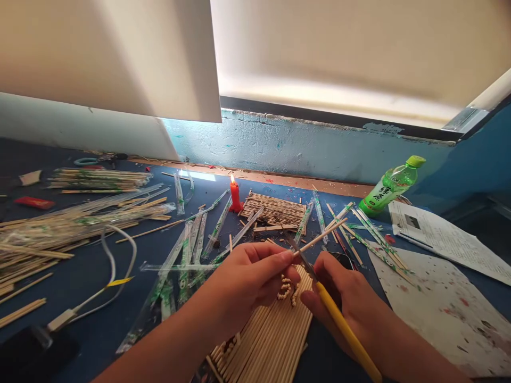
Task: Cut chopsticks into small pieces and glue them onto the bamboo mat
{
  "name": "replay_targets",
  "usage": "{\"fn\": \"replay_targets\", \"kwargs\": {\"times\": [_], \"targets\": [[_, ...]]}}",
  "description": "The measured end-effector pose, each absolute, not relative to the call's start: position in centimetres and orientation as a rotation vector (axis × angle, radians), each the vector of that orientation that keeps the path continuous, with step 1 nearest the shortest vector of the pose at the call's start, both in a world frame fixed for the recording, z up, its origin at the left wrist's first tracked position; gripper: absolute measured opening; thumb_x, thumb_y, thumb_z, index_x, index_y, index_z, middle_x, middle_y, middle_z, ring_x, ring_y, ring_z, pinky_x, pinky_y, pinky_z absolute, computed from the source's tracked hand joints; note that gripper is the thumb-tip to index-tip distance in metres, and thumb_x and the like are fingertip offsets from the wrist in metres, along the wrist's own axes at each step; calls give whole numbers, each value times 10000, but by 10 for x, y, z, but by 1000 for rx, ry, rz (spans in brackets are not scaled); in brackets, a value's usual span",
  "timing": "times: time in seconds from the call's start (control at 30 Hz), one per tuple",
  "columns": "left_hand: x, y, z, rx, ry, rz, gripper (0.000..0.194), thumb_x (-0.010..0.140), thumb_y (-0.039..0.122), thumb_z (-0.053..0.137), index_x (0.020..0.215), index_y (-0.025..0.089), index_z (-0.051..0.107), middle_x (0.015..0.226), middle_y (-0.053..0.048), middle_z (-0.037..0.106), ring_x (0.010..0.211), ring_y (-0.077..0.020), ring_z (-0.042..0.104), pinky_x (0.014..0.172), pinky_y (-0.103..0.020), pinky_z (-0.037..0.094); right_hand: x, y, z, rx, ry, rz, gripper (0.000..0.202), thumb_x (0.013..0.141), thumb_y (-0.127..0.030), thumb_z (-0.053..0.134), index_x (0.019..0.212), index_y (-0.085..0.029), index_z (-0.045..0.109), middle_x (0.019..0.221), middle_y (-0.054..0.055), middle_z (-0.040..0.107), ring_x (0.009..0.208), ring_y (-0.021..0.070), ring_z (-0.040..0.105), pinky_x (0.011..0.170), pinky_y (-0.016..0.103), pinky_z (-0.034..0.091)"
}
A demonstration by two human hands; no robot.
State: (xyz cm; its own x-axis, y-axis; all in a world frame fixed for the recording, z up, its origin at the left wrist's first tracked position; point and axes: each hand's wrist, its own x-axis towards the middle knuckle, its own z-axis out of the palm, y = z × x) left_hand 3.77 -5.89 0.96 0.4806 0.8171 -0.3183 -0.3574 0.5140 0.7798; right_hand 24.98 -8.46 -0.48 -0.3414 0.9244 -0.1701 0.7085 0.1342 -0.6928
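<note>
Between the thumb and fingers of my left hand is a thin wooden chopstick, pointing up to the right. My right hand is wrapped round a yellow-handled tool with a narrow metal blade. Its dark metal part crosses the chopstick just beyond my left fingertips; whether it has one blade or two is unclear. Below both hands lies a flat panel of chopsticks laid side by side, with small round wooden pieces on it. My left forearm partly covers the panel.
Behind the hands, a lit red candle stands beside a small stick raft. Plastic wrappers and loose chopsticks litter the left. A green tea bottle, printed papers and a stained sheet are right. A white cable loops left.
</note>
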Motion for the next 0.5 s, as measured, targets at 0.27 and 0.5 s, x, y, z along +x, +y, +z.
{"fn": "replay_targets", "kwargs": {"times": [0.27, 0.5], "targets": [[38, -59, 5, 671, 791, 816, 225, 803, 293, 798, 745, 110, 680, 596, 7, 617, 415, -6, 329, 400, -171, 165, 246, -88, 1, -1516, -2082, 1214, 256, 951, -452, 615, 949, -243, 467, 810, -47, 570, 677, 124, 503, 586, 215, 411], [41, -61, 5, 723, 840, 855, 247, 783, 304, 806, 719, 124, 650, 573, 11, 615, 411, -13, 352, 398, -160, 199, 245, -90, -1, -1514, -2066, 1215, 259, 960, -470, 595, 961, -236, 482, 838, -29, 591, 702, 136, 528, 616, 225, 436]]}}
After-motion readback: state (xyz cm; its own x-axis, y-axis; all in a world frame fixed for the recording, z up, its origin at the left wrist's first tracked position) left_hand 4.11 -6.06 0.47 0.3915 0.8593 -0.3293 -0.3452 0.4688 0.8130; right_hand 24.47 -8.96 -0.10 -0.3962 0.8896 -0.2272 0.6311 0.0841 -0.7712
